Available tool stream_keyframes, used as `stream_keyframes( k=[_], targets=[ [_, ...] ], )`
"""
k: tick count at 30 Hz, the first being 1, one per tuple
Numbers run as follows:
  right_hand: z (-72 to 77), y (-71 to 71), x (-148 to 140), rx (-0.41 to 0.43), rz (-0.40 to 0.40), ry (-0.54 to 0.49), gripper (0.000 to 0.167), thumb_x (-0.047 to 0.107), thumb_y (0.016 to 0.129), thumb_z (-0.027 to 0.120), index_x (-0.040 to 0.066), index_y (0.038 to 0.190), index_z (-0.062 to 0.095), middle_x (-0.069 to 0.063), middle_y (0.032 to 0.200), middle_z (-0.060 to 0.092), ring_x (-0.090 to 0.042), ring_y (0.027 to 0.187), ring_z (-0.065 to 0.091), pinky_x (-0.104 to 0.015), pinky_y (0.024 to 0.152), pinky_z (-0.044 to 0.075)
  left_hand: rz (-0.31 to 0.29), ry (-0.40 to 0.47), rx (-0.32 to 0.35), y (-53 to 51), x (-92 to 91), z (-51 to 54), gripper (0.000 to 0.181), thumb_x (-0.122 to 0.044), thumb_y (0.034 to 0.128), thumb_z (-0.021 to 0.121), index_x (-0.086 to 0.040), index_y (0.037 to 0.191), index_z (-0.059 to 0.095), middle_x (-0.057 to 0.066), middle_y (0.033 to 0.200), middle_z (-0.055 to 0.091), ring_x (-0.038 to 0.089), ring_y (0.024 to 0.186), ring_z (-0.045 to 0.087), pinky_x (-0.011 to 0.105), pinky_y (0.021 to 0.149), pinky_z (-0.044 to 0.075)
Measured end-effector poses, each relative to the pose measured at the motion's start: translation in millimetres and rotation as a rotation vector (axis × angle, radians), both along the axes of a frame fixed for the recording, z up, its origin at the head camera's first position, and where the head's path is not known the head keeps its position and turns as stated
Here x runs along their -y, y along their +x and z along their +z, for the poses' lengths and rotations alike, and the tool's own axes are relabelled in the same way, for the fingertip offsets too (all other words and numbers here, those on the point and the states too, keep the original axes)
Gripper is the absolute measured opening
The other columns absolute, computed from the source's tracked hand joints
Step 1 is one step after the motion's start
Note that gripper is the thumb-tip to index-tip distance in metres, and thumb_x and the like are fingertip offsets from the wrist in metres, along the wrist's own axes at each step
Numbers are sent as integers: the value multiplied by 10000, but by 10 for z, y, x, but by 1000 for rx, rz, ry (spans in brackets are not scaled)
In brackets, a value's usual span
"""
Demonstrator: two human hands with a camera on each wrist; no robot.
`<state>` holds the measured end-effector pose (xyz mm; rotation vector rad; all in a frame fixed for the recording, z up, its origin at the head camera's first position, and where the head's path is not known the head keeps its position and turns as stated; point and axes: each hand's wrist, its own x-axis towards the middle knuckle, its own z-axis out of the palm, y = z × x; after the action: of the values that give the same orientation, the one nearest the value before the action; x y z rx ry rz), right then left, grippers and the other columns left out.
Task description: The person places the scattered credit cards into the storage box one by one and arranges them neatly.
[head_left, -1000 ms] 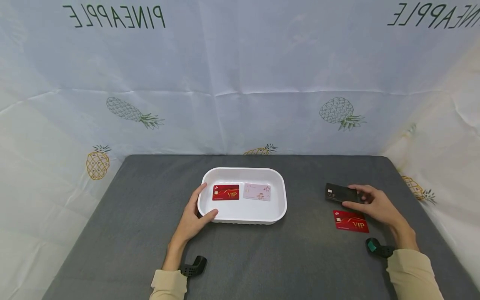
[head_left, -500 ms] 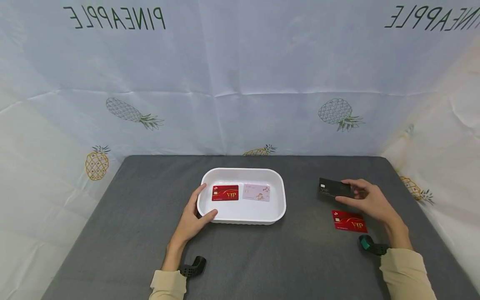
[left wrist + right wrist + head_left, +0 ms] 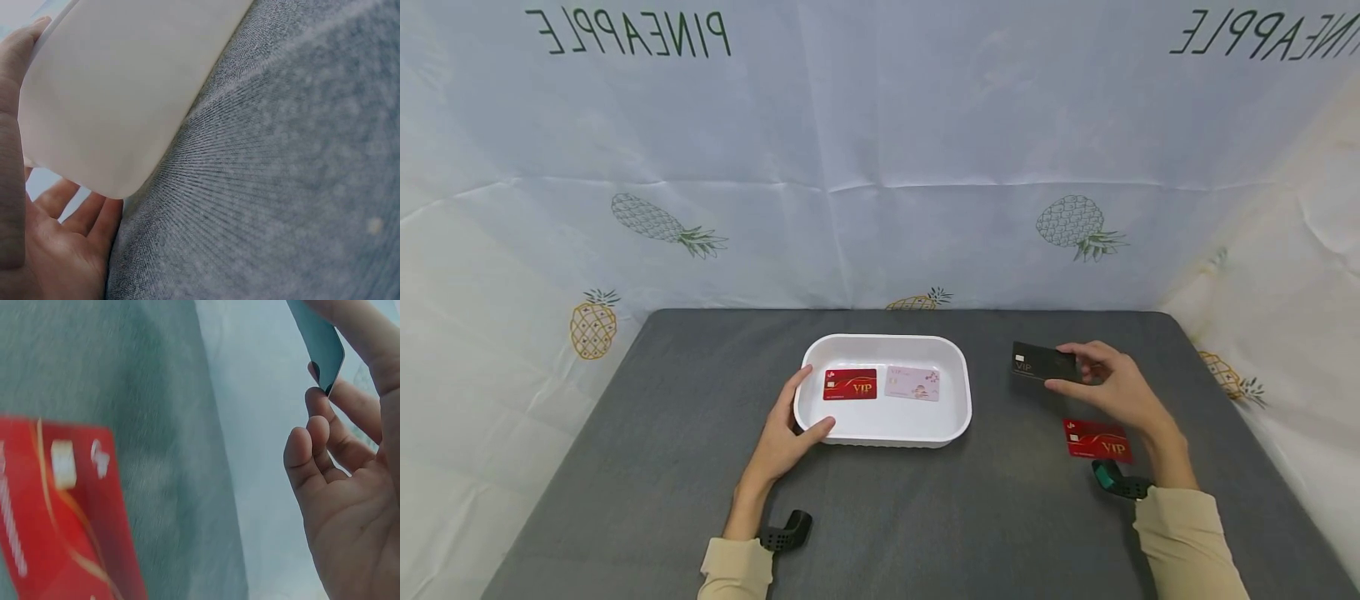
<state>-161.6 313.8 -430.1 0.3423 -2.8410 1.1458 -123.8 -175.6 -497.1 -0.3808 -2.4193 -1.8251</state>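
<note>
A white plastic tray (image 3: 880, 429) stands on the table, a red VIP card (image 3: 850, 384) and a pale pink VIP card (image 3: 913, 383) lying side by side inside it. My left hand (image 3: 784, 437) holds the tray's left end, thumb over the near rim and fingers around the corner; the left wrist view shows the tray's outer wall (image 3: 119, 94) against them. Between thumb and fingers, my right hand (image 3: 1116, 387) pinches the right end of a black VIP card (image 3: 1043, 362), slightly above the table. Another red VIP card (image 3: 1097, 440) lies below that hand.
Dark grey cloth covers the table (image 3: 940, 525). Behind it hangs a white curtain (image 3: 880, 242) with pineapple prints, continuing along both sides. Each wrist wears a black strap-on device, the left one (image 3: 787, 532) near the table's front.
My right hand has carried the black card leftward and a little toward the far side, away from the red card on the table. My left hand and the tray stay put.
</note>
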Motion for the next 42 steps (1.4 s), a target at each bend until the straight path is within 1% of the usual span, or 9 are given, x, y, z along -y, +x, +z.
stream_keyframes(
  k=[8, 15, 21, 27, 35, 42],
  targets=[
    [84, -35, 219, -58, 22, -44, 491, 223, 848, 846, 77, 1277, 658, -40, 951, 466, -105, 789, 445, -230, 662, 379, -8, 16, -4, -11, -5, 7, 858, -97, 862, 764, -104, 1589, 308, 219, 1556, 417, 356, 1300, 504, 139, 995, 452],
    [169, -39, 394, -71, 15, -27, 502, 262, 823, 869, 115, 1261, 673, -25, 942, 483, -108, 798, 444, -225, 679, 384, -9, 15, -11, -17, -2, 4, 859, -95, 858, 766, -108, 1587, 312, 220, 1549, 423, 360, 1291, 509, 145, 991, 461],
    [215, -33, 516, -102, 31, -26, 502, 233, 808, 880, 91, 1247, 681, -40, 923, 486, -121, 793, 439, -231, 677, 384, -14, 24, -8, -10, -2, 7, 860, -87, 859, 766, -112, 1589, 311, 219, 1548, 421, 349, 1275, 515, 143, 976, 467],
    [261, -19, 659, -98, 35, -27, 520, 256, 791, 894, 102, 1243, 690, -42, 942, 498, -145, 819, 441, -268, 684, 389, -7, 12, -7, -9, 2, -5, 858, -94, 861, 768, -108, 1587, 312, 221, 1549, 420, 357, 1280, 515, 152, 986, 468],
    [287, -35, 824, -104, 58, -17, 519, 240, 753, 919, 122, 1215, 714, -29, 945, 522, -159, 827, 447, -286, 703, 393, -7, 7, -8, -10, 6, -17, 855, -101, 863, 768, -99, 1586, 312, 217, 1553, 420, 364, 1292, 513, 148, 991, 465],
    [283, -44, 955, -118, 106, -33, 499, 234, 757, 917, 107, 1200, 726, -54, 938, 533, -160, 826, 440, -265, 704, 377, -13, 20, -14, -14, 8, -17, 855, -86, 860, 766, -90, 1585, 312, 228, 1550, 417, 363, 1281, 513, 146, 980, 466]
  ],
)
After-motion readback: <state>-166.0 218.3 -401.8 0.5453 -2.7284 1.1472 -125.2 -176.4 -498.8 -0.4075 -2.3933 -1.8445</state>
